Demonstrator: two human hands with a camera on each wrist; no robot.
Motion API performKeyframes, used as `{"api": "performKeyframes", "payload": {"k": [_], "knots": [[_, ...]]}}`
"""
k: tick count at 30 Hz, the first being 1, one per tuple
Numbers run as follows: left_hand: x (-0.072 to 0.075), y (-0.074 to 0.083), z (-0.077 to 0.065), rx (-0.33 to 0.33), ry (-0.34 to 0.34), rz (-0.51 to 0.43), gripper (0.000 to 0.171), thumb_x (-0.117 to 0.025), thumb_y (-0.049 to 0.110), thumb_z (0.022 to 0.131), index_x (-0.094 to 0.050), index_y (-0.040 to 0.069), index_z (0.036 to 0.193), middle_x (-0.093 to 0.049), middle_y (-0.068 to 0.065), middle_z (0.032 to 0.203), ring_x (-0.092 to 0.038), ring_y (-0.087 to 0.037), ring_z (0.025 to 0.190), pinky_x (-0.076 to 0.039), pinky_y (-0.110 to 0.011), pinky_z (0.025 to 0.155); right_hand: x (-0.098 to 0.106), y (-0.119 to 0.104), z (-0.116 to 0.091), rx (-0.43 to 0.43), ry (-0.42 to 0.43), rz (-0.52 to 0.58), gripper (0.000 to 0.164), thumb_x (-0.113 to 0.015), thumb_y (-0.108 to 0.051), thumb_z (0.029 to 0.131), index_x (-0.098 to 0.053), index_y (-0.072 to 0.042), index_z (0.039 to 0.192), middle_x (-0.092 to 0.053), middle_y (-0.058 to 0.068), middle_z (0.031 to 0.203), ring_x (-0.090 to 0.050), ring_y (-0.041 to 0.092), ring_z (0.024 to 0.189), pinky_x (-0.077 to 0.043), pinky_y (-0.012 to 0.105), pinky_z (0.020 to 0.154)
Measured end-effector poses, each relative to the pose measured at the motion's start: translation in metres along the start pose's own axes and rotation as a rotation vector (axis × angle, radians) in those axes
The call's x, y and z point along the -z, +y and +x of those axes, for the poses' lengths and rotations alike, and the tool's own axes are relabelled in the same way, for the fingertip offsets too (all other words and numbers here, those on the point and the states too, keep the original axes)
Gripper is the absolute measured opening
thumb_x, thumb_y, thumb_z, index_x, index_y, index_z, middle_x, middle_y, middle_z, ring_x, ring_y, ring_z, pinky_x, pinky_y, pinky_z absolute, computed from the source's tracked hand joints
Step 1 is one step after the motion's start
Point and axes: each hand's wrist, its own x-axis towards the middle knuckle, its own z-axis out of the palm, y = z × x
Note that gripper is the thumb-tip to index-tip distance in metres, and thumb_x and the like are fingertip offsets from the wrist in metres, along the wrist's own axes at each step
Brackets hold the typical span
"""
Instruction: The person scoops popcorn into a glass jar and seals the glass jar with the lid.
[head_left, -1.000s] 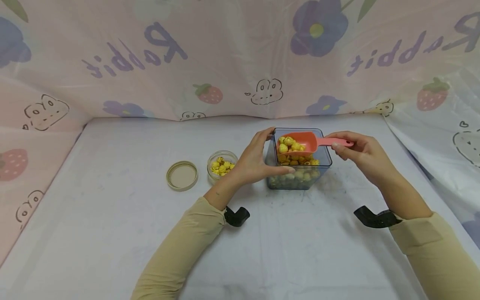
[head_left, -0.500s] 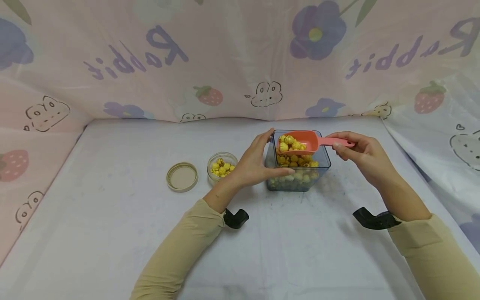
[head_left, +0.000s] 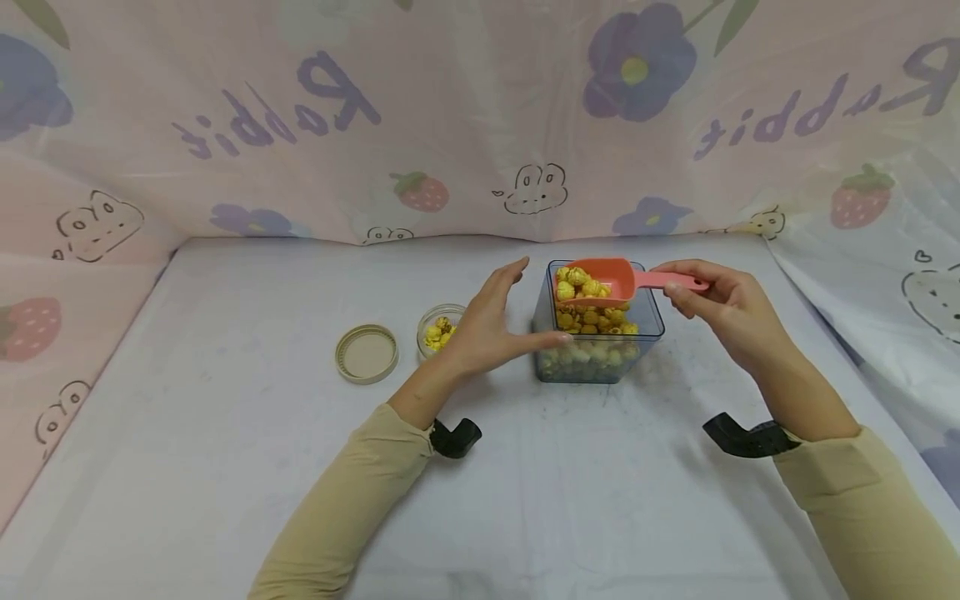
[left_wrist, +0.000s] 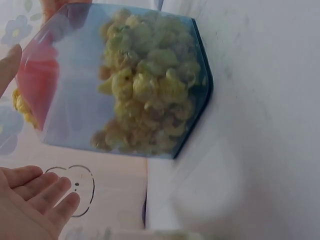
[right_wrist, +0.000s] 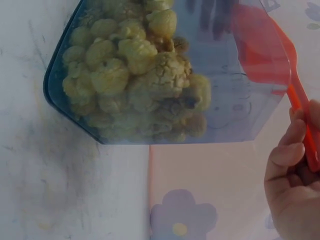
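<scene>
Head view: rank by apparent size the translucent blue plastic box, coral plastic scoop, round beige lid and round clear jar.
1. Translucent blue box
2. Coral scoop
3. Beige lid and clear jar, unranked: they look similar, and the left hand partly hides the jar.

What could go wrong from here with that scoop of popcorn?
The scoop holds loose popcorn; if the right hand tilts it, pieces could spill. The left hand isn't gripping the box, so a bump might shift it. That hand could also knock the open jar near it.
</scene>
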Motion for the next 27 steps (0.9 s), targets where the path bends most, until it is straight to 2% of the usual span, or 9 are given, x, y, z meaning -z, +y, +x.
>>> {"api": "performKeyframes", "payload": {"k": [7,16,20,27], "knots": [[0.011,-0.004,-0.008,0.0,0.034,0.01,0.1,-0.079,0.049,0.073,-0.023,0.023,0.152,-0.031,0.0,0.153,-0.032,-0.019,0.14,-0.033,-0.046,0.112,0.0,-0.004,0.0,0.029,0.015,0.011,0.022,-0.055,0.006,0.092,-0.069,-0.006,0.105,-0.051,-0.003,0.067,-0.044,0.011,0.064,-0.028,0.027,0.061],[0.026,-0.011,-0.018,-0.024,0.09,0.071,0.093,-0.079,0.043,0.077,-0.029,0.015,0.15,-0.033,-0.003,0.153,-0.03,-0.02,0.142,-0.03,-0.043,0.114,-0.002,-0.013,0.003,0.028,0.016,0.019,0.022,-0.055,0.005,0.093,-0.068,-0.007,0.106,-0.052,-0.003,0.071,-0.045,0.012,0.067,-0.033,0.024,0.061],[0.032,-0.018,-0.023,-0.019,0.103,0.078,0.09,-0.078,0.043,0.077,-0.031,0.014,0.149,-0.034,-0.003,0.152,-0.031,-0.022,0.142,-0.029,-0.045,0.114,-0.005,-0.017,0.005,0.031,0.014,0.05,0.024,-0.054,0.006,0.092,-0.069,-0.008,0.105,-0.055,-0.003,0.074,-0.046,0.011,0.069,-0.037,0.021,0.06],[0.043,-0.028,-0.03,-0.003,0.108,0.08,0.087,-0.078,0.043,0.078,-0.033,0.015,0.147,-0.035,-0.002,0.151,-0.031,-0.021,0.141,-0.03,-0.045,0.114,-0.016,-0.018,0.01,0.039,-0.005,0.036,0.022,-0.055,0.004,0.093,-0.069,-0.008,0.105,-0.052,-0.002,0.071,-0.044,0.012,0.066,-0.033,0.024,0.056]]}}
